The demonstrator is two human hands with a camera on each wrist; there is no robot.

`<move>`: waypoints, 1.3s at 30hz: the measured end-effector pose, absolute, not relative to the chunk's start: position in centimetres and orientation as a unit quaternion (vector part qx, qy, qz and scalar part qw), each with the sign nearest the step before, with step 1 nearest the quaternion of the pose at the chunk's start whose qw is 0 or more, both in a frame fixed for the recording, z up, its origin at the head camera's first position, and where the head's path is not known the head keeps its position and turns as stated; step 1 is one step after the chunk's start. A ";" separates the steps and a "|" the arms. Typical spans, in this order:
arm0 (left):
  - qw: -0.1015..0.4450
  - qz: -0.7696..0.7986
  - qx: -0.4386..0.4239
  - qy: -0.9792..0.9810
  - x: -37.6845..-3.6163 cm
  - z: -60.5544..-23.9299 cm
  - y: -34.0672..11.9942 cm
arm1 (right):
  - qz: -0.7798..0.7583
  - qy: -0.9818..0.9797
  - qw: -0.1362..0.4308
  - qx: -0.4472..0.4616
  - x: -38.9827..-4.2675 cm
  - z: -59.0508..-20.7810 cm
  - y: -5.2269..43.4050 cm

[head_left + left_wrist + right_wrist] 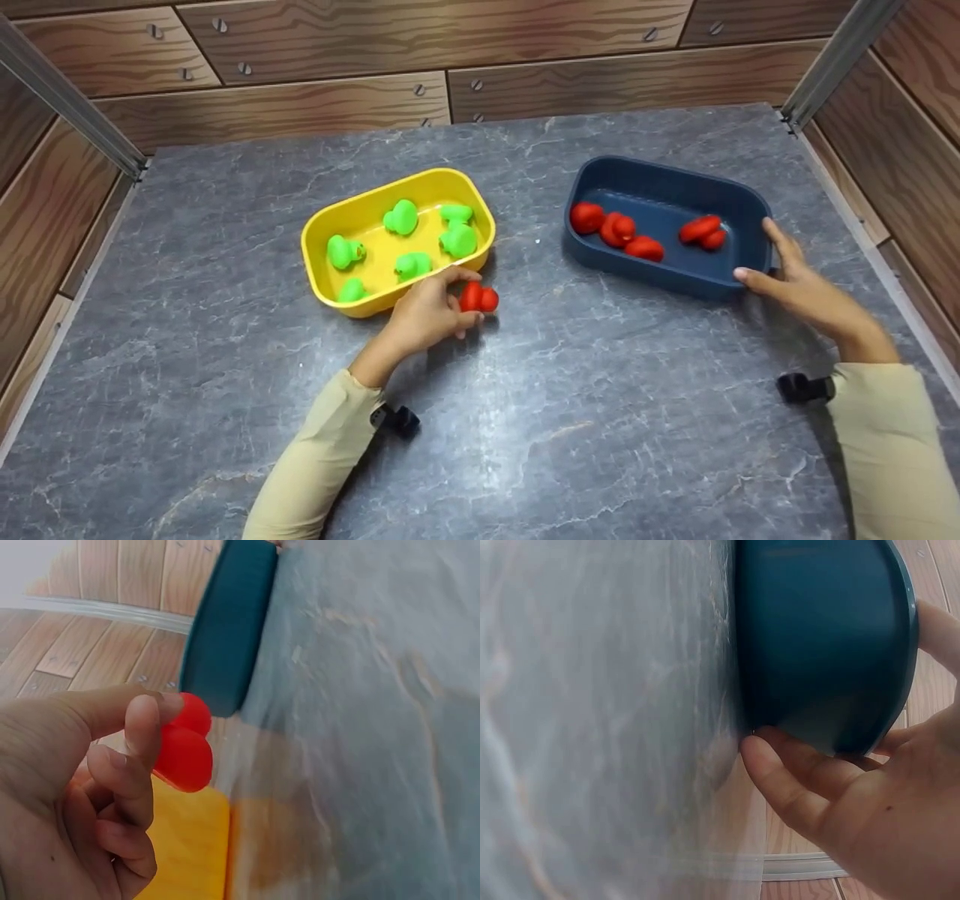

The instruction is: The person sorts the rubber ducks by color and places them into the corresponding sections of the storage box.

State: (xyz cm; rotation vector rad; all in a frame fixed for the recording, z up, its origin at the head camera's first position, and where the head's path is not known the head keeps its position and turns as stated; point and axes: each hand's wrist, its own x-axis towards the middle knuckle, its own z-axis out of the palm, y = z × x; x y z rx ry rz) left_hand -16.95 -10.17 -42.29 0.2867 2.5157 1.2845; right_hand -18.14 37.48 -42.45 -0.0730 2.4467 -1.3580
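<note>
My left hand [431, 311] pinches a small red toy duck [478, 298] between thumb and fingers, just off the front right corner of a yellow bin [360, 308]. In the left wrist view the red duck [184, 757] shows as two rounded lobes past the fingertips, its other side hidden by the fingers. Several green toy ducks [401, 217] lie in the yellow bin. At the right, my right hand [814, 296] holds the near right end of a dark blue bin [645, 274], thumb and fingers around its corner. Several red toy ducks [587, 217] lie inside that bin.
Both bins stand on a grey marble-patterned table [570, 420], with a gap between them. Wood-patterned panels [360, 45] rise behind and at both sides. Metal posts [840, 64] mark the back corners. A small black camera [397, 421] sits on each wrist.
</note>
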 end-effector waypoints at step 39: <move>0.174 0.695 0.223 0.661 -20.1 -39.3 2.8 | -0.481 0.863 0.154 -0.024 -18.0 -42.5 37.8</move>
